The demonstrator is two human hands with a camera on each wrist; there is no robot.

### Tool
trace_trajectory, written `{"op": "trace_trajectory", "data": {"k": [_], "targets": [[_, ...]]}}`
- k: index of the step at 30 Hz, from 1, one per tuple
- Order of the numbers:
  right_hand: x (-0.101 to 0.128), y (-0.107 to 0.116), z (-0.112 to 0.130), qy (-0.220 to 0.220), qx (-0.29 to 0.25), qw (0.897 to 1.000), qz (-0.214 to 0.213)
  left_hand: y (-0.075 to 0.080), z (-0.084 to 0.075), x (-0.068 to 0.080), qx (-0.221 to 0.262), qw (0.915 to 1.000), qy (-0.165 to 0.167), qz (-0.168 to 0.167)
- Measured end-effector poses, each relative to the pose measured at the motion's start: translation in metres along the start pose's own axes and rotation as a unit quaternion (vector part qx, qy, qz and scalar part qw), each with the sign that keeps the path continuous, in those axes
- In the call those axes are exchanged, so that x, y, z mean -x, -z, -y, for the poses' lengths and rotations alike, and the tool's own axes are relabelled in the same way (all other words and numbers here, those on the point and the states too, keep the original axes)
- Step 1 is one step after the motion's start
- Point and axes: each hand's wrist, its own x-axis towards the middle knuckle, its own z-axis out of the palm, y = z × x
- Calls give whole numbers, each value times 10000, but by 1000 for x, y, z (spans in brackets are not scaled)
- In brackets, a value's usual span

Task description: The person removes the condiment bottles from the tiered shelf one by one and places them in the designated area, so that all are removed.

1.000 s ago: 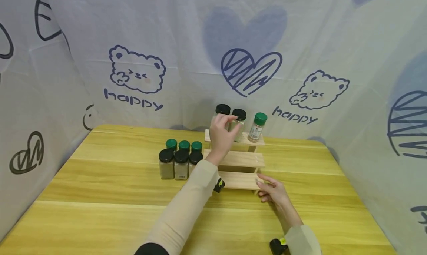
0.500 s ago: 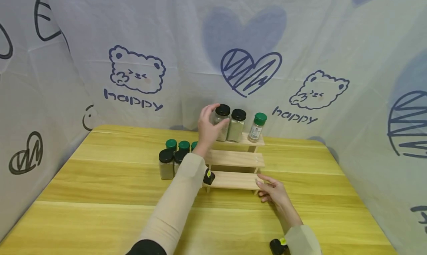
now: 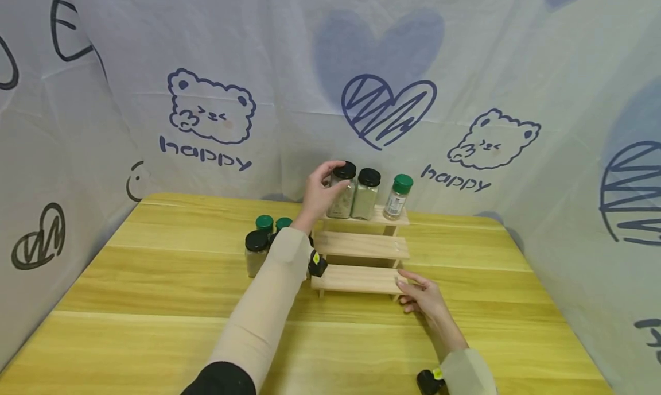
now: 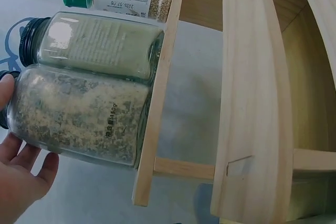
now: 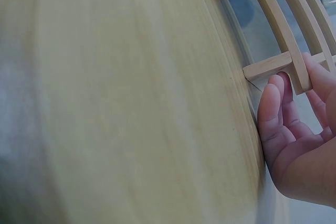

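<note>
Ideally the left hand [image 3: 316, 195], gripping the black-lidded jar [image 3: 342, 191], seats it flat beside its neighbour [image 3: 366, 194] while the open right hand [image 3: 420, 294] steadies the rack [image 3: 361, 246].

Perhaps staged booth: printed backdrop [image 3: 330, 68]

Printed bear-and-heart backdrop [image 3: 217, 108] behind wooden table [image 3: 155, 326]

A stepped rack [image 3: 360, 246] stands mid-table [image 3: 155, 303]. Three jars share its top step; my left hand [image 3: 316, 193] holds the leftmost jar [image 3: 341, 191]. More jars [image 3: 256, 251] stand left of the rack. My right hand [image 3: 424, 296] rests at its front right corner.
</note>
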Motion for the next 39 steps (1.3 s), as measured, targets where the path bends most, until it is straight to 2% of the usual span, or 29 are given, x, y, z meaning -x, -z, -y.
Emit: {"op": "trace_trajectory", "data": {"k": [11,14,19,21,26,31,37,39], "targets": [[-2,-1,0,-34,-23,10000,-53,2,-5,4,15,9998,-48,-176],[-2,-1,1,-24,-21,10000,-31,4,-13,7,116,9997,0,-205],[-2,-1,0,-20,-7,10000,2,9,-40,18,147,9994,-84,-294],[-2,0,-1,-24,-11,10000,-11,11,-44,21,125,9994,-110,-317],[-1,0,-2,-27,30,10000,-57,14,-34,23,60,9995,-136,-287],[1,0,-1,-35,43,10000,-12,18,-38,32,68,9992,-310,-255],[0,0,0,-50,-34,10000,2,27,-71,53,105,9994,-322,-18],[0,0,0,-45,-42,10000,2,29,-77,60,130,9995,-294,20]]}}
